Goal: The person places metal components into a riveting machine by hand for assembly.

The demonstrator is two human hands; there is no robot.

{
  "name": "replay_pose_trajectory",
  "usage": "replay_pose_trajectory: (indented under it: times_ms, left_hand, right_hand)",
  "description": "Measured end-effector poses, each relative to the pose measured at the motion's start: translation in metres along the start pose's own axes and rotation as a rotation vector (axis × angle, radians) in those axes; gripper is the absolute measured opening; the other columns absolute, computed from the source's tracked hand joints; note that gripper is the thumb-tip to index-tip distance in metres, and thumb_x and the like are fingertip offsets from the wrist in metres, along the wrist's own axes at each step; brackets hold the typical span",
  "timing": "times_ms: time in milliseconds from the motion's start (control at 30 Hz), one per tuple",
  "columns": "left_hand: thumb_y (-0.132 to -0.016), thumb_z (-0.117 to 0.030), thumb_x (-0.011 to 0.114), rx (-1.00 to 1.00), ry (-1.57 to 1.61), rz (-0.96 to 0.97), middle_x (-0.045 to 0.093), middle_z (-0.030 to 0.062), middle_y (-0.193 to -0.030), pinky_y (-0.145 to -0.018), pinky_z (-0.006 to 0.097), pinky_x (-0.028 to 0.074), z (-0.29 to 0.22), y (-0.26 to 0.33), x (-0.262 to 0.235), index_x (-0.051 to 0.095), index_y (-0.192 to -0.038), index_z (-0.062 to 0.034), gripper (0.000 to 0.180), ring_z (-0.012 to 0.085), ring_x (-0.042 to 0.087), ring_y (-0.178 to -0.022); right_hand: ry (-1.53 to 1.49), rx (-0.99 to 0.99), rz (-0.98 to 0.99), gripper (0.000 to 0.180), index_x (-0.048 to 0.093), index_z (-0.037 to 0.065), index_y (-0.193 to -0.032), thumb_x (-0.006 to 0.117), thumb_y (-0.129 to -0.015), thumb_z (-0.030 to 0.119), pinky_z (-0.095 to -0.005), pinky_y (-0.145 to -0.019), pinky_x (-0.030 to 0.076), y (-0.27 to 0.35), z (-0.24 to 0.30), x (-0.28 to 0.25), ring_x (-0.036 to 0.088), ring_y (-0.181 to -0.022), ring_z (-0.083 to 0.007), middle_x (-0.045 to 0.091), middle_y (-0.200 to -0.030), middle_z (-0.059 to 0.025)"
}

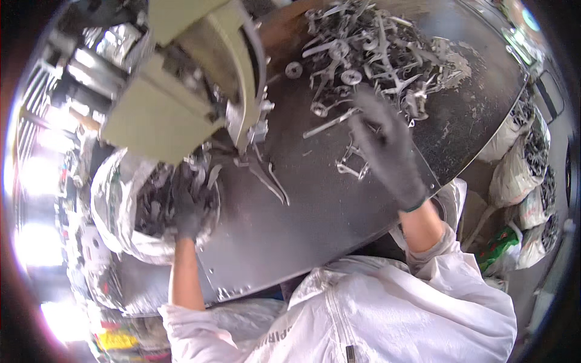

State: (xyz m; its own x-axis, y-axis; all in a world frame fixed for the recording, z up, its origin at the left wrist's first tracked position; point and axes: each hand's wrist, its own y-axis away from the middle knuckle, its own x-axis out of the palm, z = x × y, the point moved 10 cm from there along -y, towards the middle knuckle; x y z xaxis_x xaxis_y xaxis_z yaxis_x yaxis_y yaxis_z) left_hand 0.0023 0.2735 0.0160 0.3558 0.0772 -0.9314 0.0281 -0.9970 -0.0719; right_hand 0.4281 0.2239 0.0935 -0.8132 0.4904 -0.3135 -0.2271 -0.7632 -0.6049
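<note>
My left hand, in a dark grey glove, reaches into a white-lined round container filled with dark metal parts. Its fingers blend into those parts, so their pose is hidden. My right hand, also gloved, is smeared by motion over the table at the near edge of a heap of grey metal pieces. Its thumb and fingers look apart, with nothing visible held. Just left of it are a straight metal bar and a small bracket-like metal frame.
A beige machine housing overhangs the dark metal table on the left. Forked metal prongs lie below it. White sacks of metal parts stand beyond the table's right edge. A round washer-like piece lies left of the heap.
</note>
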Motion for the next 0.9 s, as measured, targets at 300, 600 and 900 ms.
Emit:
replay_pose_trajectory:
  times_ms: [300, 600, 900]
  left_hand:
    - [-0.081, -0.039, 0.060, -0.037, -0.057, -0.371, 0.056, 0.0251, -0.105, -0.087, 0.044, 0.038, 0.016, -0.001, -0.047, 0.051, -0.110, 0.0058, 0.054, 0.0394, 0.049, -0.104]
    - [-0.082, -0.014, 0.059, -0.274, 0.846, 0.049, 0.055, 0.0074, -0.086, -0.062, 0.026, 0.043, 0.005, 0.034, 0.022, 0.051, -0.110, -0.0021, 0.031, 0.0144, 0.049, -0.070]
    - [-0.083, -0.009, 0.055, -0.260, 1.001, 0.161, 0.053, 0.0046, -0.074, -0.051, 0.024, 0.044, -0.032, 0.066, 0.061, 0.049, -0.088, -0.0007, 0.012, 0.0098, 0.054, -0.058]
  right_hand:
    - [-0.381, 0.385, 0.501, 0.035, 0.054, 0.001, -0.111, 0.057, -0.083, 0.021, -0.0345, -0.079, 0.047, 0.061, -0.033, 0.198, 0.060, -0.091, -0.0309, 0.061, -0.100, -0.0179]
    - [-0.270, 0.406, 0.661, 0.024, 0.058, -0.001, -0.102, 0.053, -0.086, 0.015, -0.0251, -0.058, 0.045, 0.064, -0.037, 0.216, 0.054, -0.063, -0.0094, 0.060, -0.077, -0.0051]
    - [-0.445, 0.594, 0.686, 0.021, 0.058, -0.002, -0.099, 0.052, -0.083, 0.012, -0.0250, -0.060, 0.045, 0.070, -0.033, 0.214, 0.054, -0.065, -0.0089, 0.059, -0.078, -0.0040]
